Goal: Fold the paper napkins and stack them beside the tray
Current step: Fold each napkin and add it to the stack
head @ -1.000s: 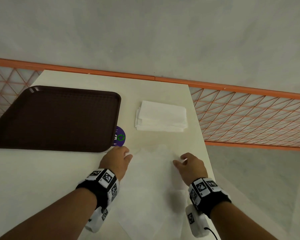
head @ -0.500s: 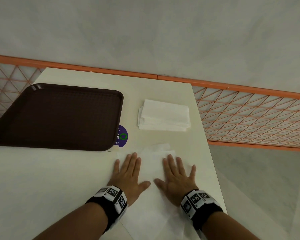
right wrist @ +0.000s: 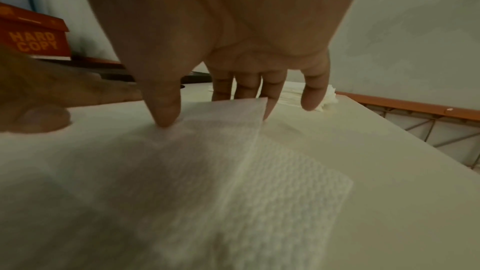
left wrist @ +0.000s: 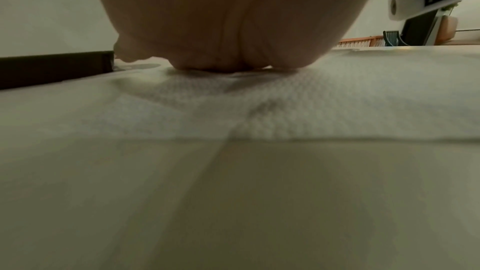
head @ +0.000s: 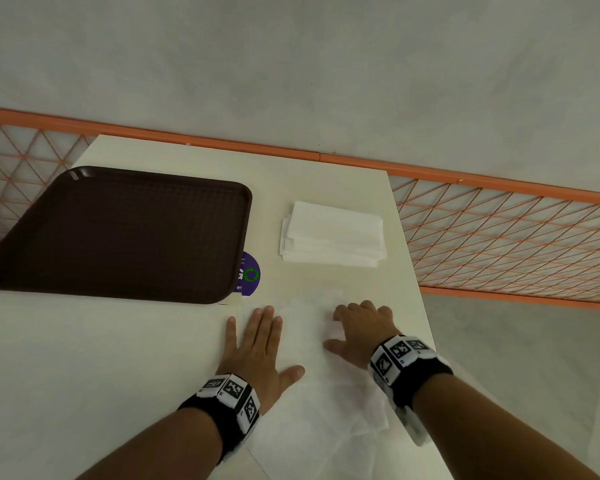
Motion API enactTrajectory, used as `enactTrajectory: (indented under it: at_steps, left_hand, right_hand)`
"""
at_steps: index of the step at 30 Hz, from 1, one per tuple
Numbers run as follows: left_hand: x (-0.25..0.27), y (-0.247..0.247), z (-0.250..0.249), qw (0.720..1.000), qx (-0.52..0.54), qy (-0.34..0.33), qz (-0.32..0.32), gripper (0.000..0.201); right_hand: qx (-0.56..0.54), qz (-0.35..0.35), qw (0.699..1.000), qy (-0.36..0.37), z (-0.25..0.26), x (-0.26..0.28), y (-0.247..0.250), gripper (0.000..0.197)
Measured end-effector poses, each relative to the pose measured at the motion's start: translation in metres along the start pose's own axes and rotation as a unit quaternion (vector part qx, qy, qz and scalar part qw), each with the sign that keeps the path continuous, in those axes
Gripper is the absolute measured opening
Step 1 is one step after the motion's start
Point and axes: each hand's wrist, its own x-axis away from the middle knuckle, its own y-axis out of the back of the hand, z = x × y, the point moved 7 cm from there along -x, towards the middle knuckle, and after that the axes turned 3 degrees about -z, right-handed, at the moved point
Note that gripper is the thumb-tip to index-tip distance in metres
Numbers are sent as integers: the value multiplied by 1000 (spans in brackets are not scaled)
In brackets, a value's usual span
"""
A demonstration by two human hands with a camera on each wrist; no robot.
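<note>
The thin white embossed napkin [head: 309, 368] lies on the table [head: 83, 375] at 5 o'clock of the tray [head: 118, 233], its lifted flap plain only from the right wrist, pinched by the right hand [head: 357, 332], while the left hand [head: 257, 348] presses it flat, fingers straight.

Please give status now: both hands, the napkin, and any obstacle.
Left hand flat, pressing napkin. Right hand pinching its far edge. Folded stack waits beside tray. Nothing in the way.
</note>
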Motion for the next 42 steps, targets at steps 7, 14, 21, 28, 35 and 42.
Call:
enactTrajectory:
  at_steps: [7,14,21,28,35,42]
  left_hand:
    - [1,11,-3,999,-25,17,-22,96]
    - [-6,73,3,981,186,-5,-59,36]
    - [-14,108,28,879,469,-13,-77,6]
    - [-27,102,23,733,674,49,-79,10]
    - [-47,98,25,714,684,93,-116,9]
    - [-58,80,31,803,573,130,-105,22]
  right_hand:
    - [-85,27,993,74,22,20,11,22]
    - [-269,-1,958,104,4,40,48,13]
    - [-653,-66,754,-40,-60,44,59,19]
    - [-769,-105,619,-117,-70,38,33,23]
    - [-748,-105,633,-172,-76,16,23,19]
    - [-730,-159,637,-190,-111,-43,66,10]
